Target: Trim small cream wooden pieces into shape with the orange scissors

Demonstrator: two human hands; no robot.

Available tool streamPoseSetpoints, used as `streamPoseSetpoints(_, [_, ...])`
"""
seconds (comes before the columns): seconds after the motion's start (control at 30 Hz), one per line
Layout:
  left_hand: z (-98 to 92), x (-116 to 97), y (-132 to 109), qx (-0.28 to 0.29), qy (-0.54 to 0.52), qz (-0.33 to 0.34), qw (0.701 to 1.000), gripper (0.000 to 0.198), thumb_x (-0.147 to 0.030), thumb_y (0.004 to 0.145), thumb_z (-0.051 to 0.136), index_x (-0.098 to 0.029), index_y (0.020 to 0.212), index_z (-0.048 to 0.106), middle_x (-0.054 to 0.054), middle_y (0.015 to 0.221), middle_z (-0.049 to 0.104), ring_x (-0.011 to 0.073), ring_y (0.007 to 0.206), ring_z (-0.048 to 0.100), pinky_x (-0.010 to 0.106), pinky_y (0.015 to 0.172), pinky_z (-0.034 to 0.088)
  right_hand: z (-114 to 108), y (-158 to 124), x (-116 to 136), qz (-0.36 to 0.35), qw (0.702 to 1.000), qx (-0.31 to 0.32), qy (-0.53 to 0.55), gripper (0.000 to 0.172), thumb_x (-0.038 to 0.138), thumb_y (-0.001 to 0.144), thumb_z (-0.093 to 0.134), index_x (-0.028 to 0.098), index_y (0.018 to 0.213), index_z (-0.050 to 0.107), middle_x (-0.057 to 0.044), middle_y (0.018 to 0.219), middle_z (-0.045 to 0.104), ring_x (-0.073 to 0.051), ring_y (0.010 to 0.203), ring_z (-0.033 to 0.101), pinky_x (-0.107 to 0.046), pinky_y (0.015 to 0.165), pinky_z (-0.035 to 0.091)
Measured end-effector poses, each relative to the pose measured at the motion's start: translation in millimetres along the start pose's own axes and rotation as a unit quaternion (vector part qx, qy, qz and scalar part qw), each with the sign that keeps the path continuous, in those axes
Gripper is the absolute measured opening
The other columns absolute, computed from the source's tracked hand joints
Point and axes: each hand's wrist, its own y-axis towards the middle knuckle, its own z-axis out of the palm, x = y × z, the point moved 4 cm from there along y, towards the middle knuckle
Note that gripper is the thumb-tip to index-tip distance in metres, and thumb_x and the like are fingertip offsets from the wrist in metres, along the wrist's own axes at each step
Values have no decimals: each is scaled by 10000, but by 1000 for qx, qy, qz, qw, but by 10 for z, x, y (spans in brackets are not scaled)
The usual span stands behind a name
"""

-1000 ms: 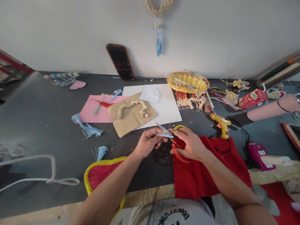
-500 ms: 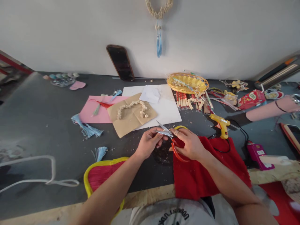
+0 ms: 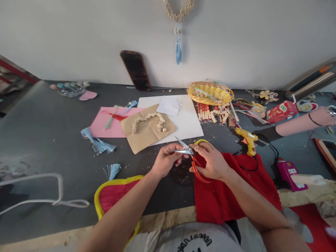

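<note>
My right hand (image 3: 213, 161) grips a pair of scissors (image 3: 201, 170) with red and yellow handles, their blades spread apart and pointing left. My left hand (image 3: 167, 159) is closed in a pinch right at the blades; whatever its fingertips hold is too small to make out. Red cloth (image 3: 233, 196) lies beneath my right hand and forearm. Just beyond my hands, a curved string of small cream pieces (image 3: 148, 117) rests on folded brown paper (image 3: 141, 140). Dark scraps are scattered on the table below the blades.
A yellow glue gun (image 3: 248, 140) with a cord lies to the right. Behind it stands a yellow wicker basket (image 3: 210, 92). Blue tassels (image 3: 98, 142) and pink paper (image 3: 107, 122) are at left. A phone (image 3: 135, 70) leans against the wall, and a pink tumbler (image 3: 304, 122) lies far right.
The scissors' lower blade has shifted slightly left across my left fingertips. Both hands stay in nearly the same place.
</note>
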Motion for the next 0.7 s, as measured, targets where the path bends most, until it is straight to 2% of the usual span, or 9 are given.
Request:
streamPoseSetpoints(0.37, [85,-24,-21,14,-55,-21,998,310,-331,657,814,-139,747,588,48,610,701,54,389,431,169,386,278,15,-6,2,-16,1000,3,7,750,561,791,659,173,1401,459,-139,1169,565,-297,1139,505,-468,995,471])
streamPoseSetpoints(0.7, [88,-30,-19,3,-27,0,1000,326,-367,695,796,-151,797,575,35,620,700,62,404,463,182,410,308,32,-14,-34,5,1000,6,-9,790,590,770,670,186,1411,447,-145,1193,558,-315,1141,504,-500,998,464])
